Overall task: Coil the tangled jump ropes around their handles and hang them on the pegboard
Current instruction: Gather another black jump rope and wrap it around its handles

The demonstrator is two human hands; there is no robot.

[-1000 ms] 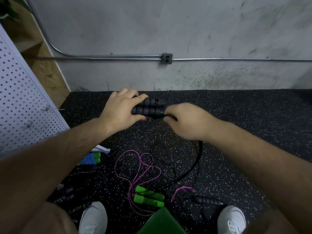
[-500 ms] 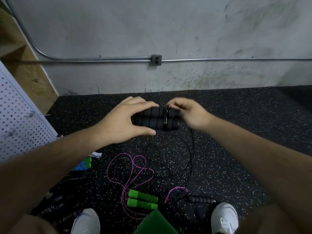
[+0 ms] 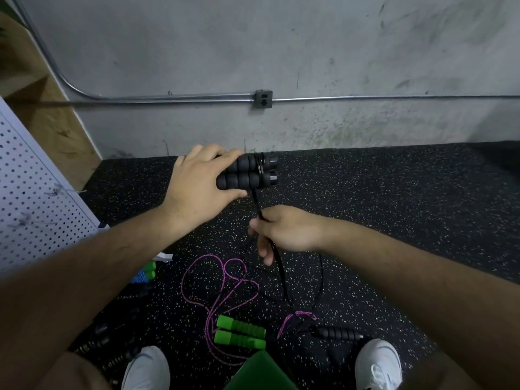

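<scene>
My left hand (image 3: pixel 201 182) grips two black foam handles (image 3: pixel 249 173) held side by side, level, above the floor. A few turns of black rope (image 3: pixel 260 168) circle the handles near their right ends. From there the black rope runs down into my right hand (image 3: pixel 284 232), which holds it below the handles, then trails to the floor. On the floor lie a pink rope (image 3: pixel 225 288) with two green handles (image 3: pixel 239 333) and another black handle (image 3: pixel 336 333). The white pegboard (image 3: pixel 36 198) leans at the left.
Speckled black rubber floor (image 3: pixel 394 220) meets a grey concrete wall with a metal conduit and outlet box (image 3: pixel 263 99). A blue and green handled rope (image 3: pixel 146 274) and dark ropes lie at lower left. My white shoes (image 3: pixel 377 364) and a green object (image 3: pixel 261 372) are at the bottom.
My right hand has dropped from the handles' right end to below them, pulling the rope down. The left hand has raised the handles slightly, still gripping them.
</scene>
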